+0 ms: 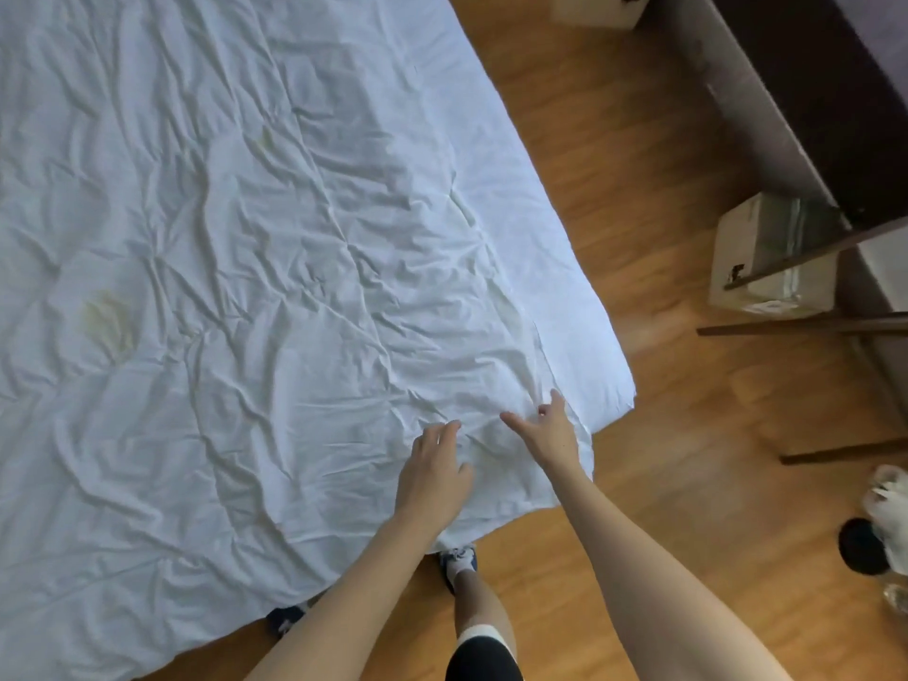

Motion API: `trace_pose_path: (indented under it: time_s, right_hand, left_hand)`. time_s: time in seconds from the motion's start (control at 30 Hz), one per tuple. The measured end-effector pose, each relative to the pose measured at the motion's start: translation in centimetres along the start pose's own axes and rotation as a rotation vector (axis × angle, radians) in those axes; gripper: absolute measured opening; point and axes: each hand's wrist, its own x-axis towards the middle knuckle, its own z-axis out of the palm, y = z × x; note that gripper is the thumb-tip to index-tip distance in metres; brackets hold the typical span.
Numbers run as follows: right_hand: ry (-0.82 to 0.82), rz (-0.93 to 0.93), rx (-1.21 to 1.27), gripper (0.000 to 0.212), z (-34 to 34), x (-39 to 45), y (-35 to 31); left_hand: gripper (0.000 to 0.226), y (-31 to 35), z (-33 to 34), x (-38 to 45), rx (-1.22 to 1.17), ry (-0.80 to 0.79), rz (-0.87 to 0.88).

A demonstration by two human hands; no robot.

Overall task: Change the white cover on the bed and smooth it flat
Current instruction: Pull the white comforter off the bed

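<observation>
On the bed, the white cover [245, 287] (creased) lies under both flat, spread hands [491, 454].

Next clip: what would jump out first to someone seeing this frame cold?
The wrinkled white cover fills the left and centre, with yellowish stains on its left part. Near its lower right corner the left hand and right hand rest on the fabric side by side, fingers spread. To the right, on the wooden floor, a cardboard box sits partly under a dark table.

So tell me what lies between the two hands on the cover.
Head view: only wrinkled white cover lies between the left hand and the right hand.
</observation>
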Motion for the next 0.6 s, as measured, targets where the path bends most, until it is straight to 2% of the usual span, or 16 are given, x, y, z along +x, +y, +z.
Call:
trace_pose_path:
  time_s: [0.1,0.17,0.33,0.43,0.53,0.6]
  right_hand:
    - [0.030,-0.026,-0.120,0.039,1.2,0.8,0.0]
    - [0.039,-0.045,-0.171,0.020,1.8,0.6,0.2]
    - [0.062,-0.167,-0.242,0.020,1.9,-1.1,-0.4]
    - [-0.051,-0.400,-0.360,0.022,3.1,-4.1,-0.9]
    - [-0.193,-0.577,-0.312,0.024,5.5,-8.5,-1.5]
    - [-0.192,-0.630,-0.239,0.026,6.7,-10.6,-1.8]
  left_hand:
    - [0.056,0.6,-0.2,1.3,-0.033,-0.001,-0.035]
    - [0.055,0.6,-0.7,1.4,-0.096,0.006,-0.101]
    - [0.051,0.5,-2.6,1.2,-0.145,0.031,-0.157]
    - [0.046,1.2,-3.5,1.5,-0.164,0.046,-0.209]
    - [0.057,2.3,-3.9,2.2,-0.172,0.046,-0.356]
    - [0.065,2.4,-4.1,2.5,-0.182,0.063,-0.481]
